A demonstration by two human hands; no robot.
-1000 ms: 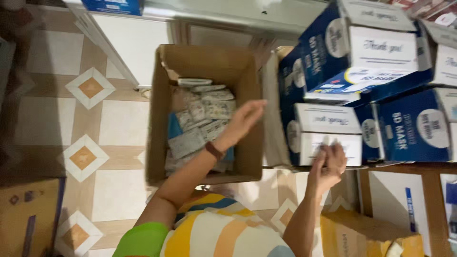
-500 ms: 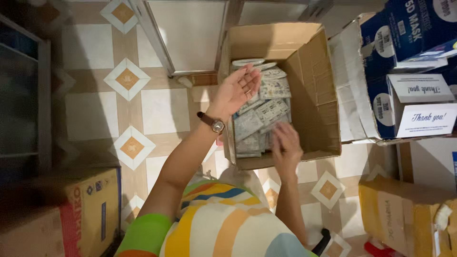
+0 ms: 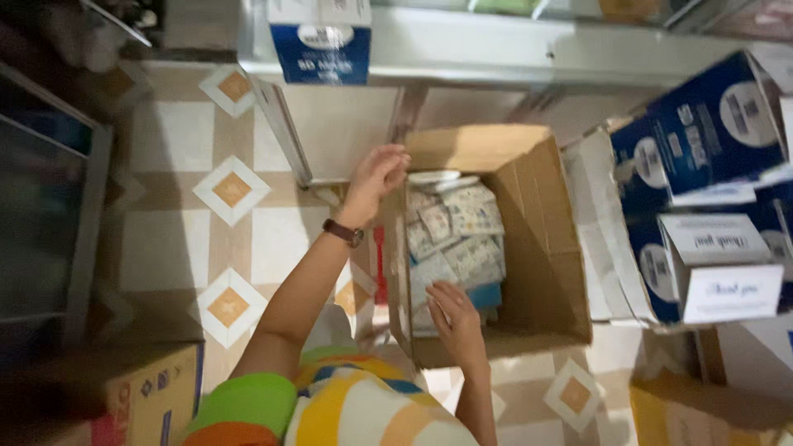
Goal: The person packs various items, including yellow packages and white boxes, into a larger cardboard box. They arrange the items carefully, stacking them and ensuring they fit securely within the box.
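The left hand [image 3: 378, 172], a dark watch [image 3: 343, 233] on its wrist, rested at the upper left corner of the open cardboard box [image 3: 537, 272], fingers curled loosely over the rim there; it gripped nothing but the cardboard edge, as far as could be seen. The right hand [image 3: 453, 314] lay inside the box near its lower edge, fingers spread flat on the small packets [image 3: 454, 235]; whether it had hold of one could not be told.

The box sat just right of the frame's centre on a tiled floor [image 3: 173, 248] of pale squares with orange diamonds. Its packets, whitish and patterned, lay in loose layers along the left half, a blue one [image 3: 487, 295] showing beside the right hand. The right half showed bare cardboard.

At the right edge stood stacked blue-and-white cartons [image 3: 710, 149]. Another blue carton [image 3: 320, 41] sat on a white ledge at the top. A brown box [image 3: 149, 396] occupied the lower left corner.
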